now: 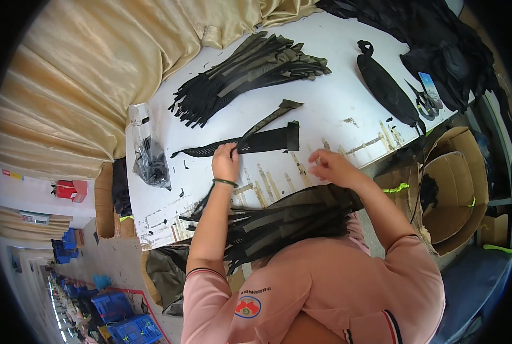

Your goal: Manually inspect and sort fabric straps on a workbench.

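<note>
A: Where do we stand, going from the left?

B: At the far left of the table point(324, 117) we see a clear bag point(151, 163) with dark stuff in it. Next comes our left hand point(226, 163), fingers closed in a narrow pinch on the strip point(267, 140).

A: And where does the strip lie?

B: Flat in the middle of the table, set apart from the rest. A thin band point(267, 119) slants across it, running from our left fingertips to a free end beyond the strip's far edge. We can't tell if the two are joined.

A: So this one looks unfinished to us?

B: We judge so, since the band lies askew. Behind it sits the back pile point(250, 71), fanned out; at the near edge, by our lap, the near pile point(290, 215). Plenty is gathered, but we can't tell which pile is done and which is left.

A: Our right hand point(329, 166)?

B: Just right of the strip, off the table's things, fingers loosely spread and seemingly holding nothing.

A: Farther right?

B: A long black piece point(385, 86), then the scissors point(427, 106), both untouched.
</note>
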